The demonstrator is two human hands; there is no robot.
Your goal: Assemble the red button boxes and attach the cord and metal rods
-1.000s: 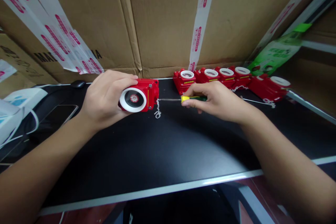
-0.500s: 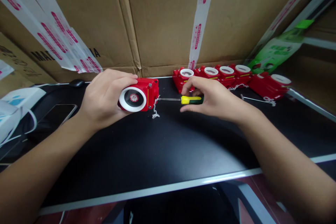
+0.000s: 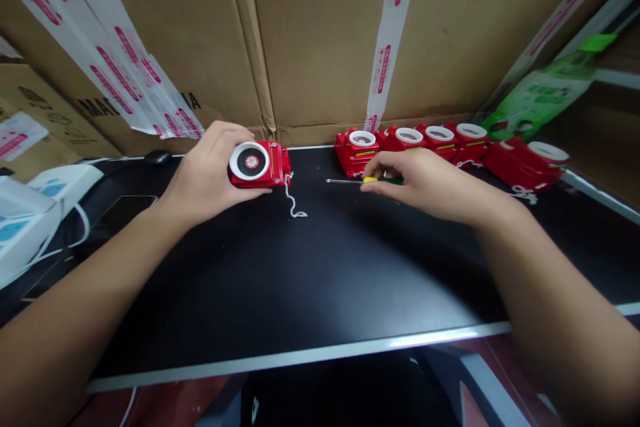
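Note:
My left hand (image 3: pixel 207 173) is closed around a red toy camera (image 3: pixel 275 161), whose round white-rimmed lens faces up toward me. From its right end a white cord (image 3: pixel 293 205) hangs down to the desk. To the right, my right hand (image 3: pixel 413 177) grips a screwdriver (image 3: pixel 345 181) by its yellow and green handle. The thin metal shaft points left at the toy camera, and a gap lies between its tip and the camera. My fingers hide most of the handle.
Several more red toy cameras (image 3: pixel 356 163) stand in a row along the back of the black desk (image 3: pixel 310 280). Behind them rises a taped cardboard box (image 3: pixel 320 47). A green bottle (image 3: pixel 543 97) leans at the right; a phone (image 3: pixel 125 210) and a white power strip (image 3: pixel 65 180) lie left.
The screwdriver tip has come away from the toy camera's right end and moved right. My right fingers have closed tighter on the handle. The cord now hangs longer and looser.

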